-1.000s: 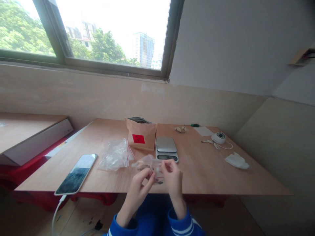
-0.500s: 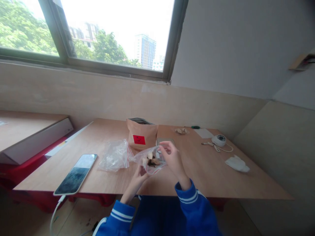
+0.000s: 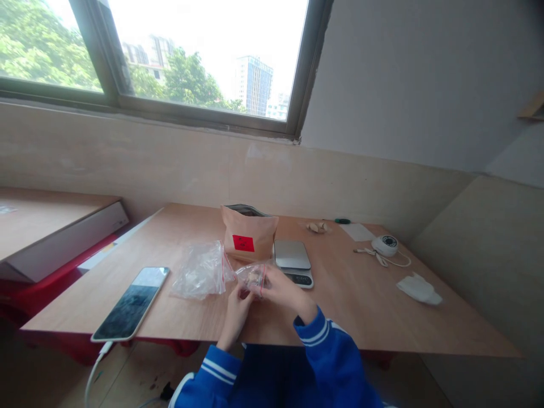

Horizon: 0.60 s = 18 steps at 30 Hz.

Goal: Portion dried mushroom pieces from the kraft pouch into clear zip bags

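Observation:
Near the table's front edge, a small clear zip bag [image 3: 254,276] with brownish dried pieces inside is held between my two hands. My left hand [image 3: 238,303] grips its lower left side, thumb and fingers closed on the plastic. From the right, my right hand [image 3: 280,288] pinches the bag's edge by the red zip line; its fingertips are partly hidden. Just behind stands a brown paper pouch [image 3: 250,231] with a red label, its top open. Right of the pouch sits a small kitchen scale [image 3: 292,256]. A pile of clear zip bags [image 3: 198,272] lies to the left.
A phone [image 3: 131,306] with a charging cable lies at the table's front left. Toward the back right are a small bag of dried pieces [image 3: 318,228], a green-handled tool [image 3: 342,221], paper [image 3: 356,232], a white dome camera [image 3: 385,245] and a crumpled white item [image 3: 419,289].
My right hand has come down and left to the bag's mouth, and the bag is turned and more gathered. The scale, earlier mostly hidden behind that hand, now shows.

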### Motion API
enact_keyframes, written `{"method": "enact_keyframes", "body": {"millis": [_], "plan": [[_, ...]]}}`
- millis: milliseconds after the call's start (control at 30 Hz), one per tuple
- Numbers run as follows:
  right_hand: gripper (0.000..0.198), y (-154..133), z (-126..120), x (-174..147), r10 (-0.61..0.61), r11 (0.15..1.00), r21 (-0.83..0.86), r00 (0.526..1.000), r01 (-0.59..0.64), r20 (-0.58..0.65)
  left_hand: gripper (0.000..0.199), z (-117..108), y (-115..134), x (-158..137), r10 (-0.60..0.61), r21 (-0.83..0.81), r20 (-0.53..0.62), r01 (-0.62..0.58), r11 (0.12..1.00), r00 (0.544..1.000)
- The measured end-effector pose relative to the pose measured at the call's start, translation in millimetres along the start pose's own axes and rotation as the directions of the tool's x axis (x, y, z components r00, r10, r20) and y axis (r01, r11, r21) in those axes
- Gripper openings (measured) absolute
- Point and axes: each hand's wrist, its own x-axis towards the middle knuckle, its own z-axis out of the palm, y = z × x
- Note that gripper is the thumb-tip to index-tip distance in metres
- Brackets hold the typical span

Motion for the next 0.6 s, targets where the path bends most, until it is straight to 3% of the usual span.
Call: {"method": "enact_keyframes", "body": {"millis": [133, 233, 333, 433, 500, 600], "plan": [[0.019, 2, 5, 6, 0.079, 0.996, 0.046, 0.996, -0.081, 0.028, 0.04, -3, 2, 0, -0.016, -0.007, -0.017, 0.016, 1.0, 1.0], [0.02, 6, 4, 5, 0.161, 0.974, 0.164, 0.986, -0.153, -0.036, 0.042, -1, 10, -2, -0.031, -0.047, -0.008, 0.03, 0.998, 0.999], [0.027, 9, -6, -1, 0.292, 0.906, 0.348, 0.951, -0.24, -0.104, 0.048, 3, 18, -4, -0.052, -0.115, 0.001, 0.051, 0.992, 0.999], [0.035, 2, -27, -7, 0.383, 0.81, 0.503, 0.922, -0.303, -0.06, 0.053, 4, 20, -4, -0.075, -0.153, -0.02, 0.071, 0.986, 0.997], [0.035, -9, -43, -2, 0.374, 0.797, 0.541, 0.923, -0.268, -0.094, 0.054, 3, 19, -4, -0.096, -0.152, -0.028, 0.09, 0.984, 0.995], [0.035, -34, -65, 25, 0.252, 0.866, 0.488, 0.936, -0.106, -0.244, 0.054, 3, 17, -4, -0.108, -0.126, -0.011, 0.106, 0.986, 0.994]]}}
